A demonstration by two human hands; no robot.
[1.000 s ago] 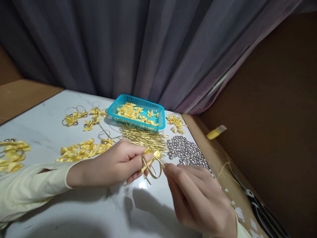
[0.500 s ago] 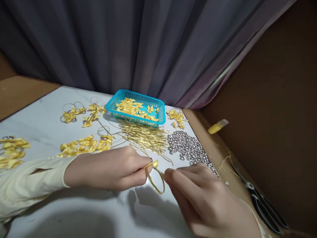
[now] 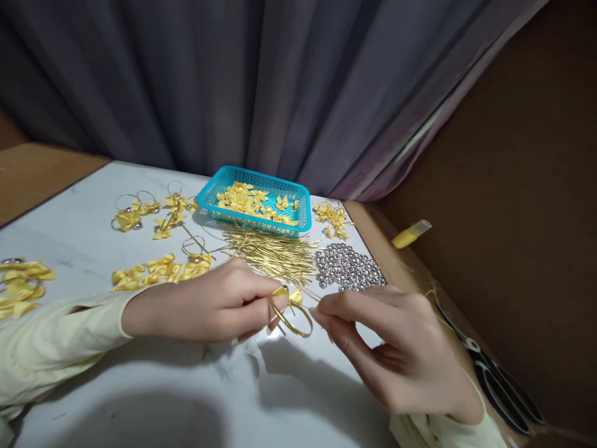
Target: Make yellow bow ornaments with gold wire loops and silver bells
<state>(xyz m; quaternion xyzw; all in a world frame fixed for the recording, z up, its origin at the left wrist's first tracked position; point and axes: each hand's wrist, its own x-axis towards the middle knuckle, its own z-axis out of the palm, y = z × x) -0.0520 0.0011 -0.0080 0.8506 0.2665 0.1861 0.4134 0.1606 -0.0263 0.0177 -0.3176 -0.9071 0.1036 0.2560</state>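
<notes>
My left hand [image 3: 233, 305] is closed, thumb and fingers pinching a small yellow ribbon bow [image 3: 295, 297] with a silver bead half hidden at the fingertips. A gold cord loop [image 3: 298, 331] hangs from this bow toward my right hand. Just right of the loop, my right hand [image 3: 387, 342] has thumb and forefinger pressed together; what is between them, if anything, is too small to make out. Behind both hands lies a heap of cut gold cords [image 3: 270, 252], with a pile of silver beads [image 3: 347, 264] to its right.
A blue plastic basket [image 3: 305, 224] holds more yellow bows. Bows with cord loops [image 3: 128, 219] lie at the left and loose bows [image 3: 161, 270] nearer. Scissors [image 3: 499, 386] and a yellow-filled tube [image 3: 410, 235] are at the right. A dark curtain [image 3: 209, 81] hangs behind the white table [image 3: 153, 392].
Both hands have risen slightly. My right hand has turned, showing its thumb side and more of its sleeve. The gold loop has tilted and lies flatter, still at my left fingertips.
</notes>
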